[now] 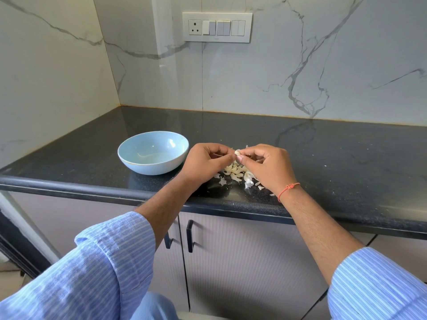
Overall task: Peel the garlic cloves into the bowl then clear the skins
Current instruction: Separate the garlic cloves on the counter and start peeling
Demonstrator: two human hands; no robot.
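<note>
Above the dark speckled table (323, 146), both hands meet over a small heap of garlic — the left hand (205, 161) and the right hand (265, 165) each have fingers curled in, pinching the same garlic clove (237, 152) between their tips. The clove sits right in the gap between the two thumbs, held clear of the surface. Directly beneath, partly hidden by the hands, lies the pile of garlic cloves (235, 170), with loose papery skins (248, 182) scattered around its near side on the table. Just to the left of the left hand stands the light blue bowl (129, 155), upright, and I can see nothing in it but a pale sheen at the bottom. An orange thread (288, 189) circles the right wrist, and blue striped sleeves (104, 262) are pushed up both forearms — behind it all, a switch panel (216, 27) on the marble wall.
</note>
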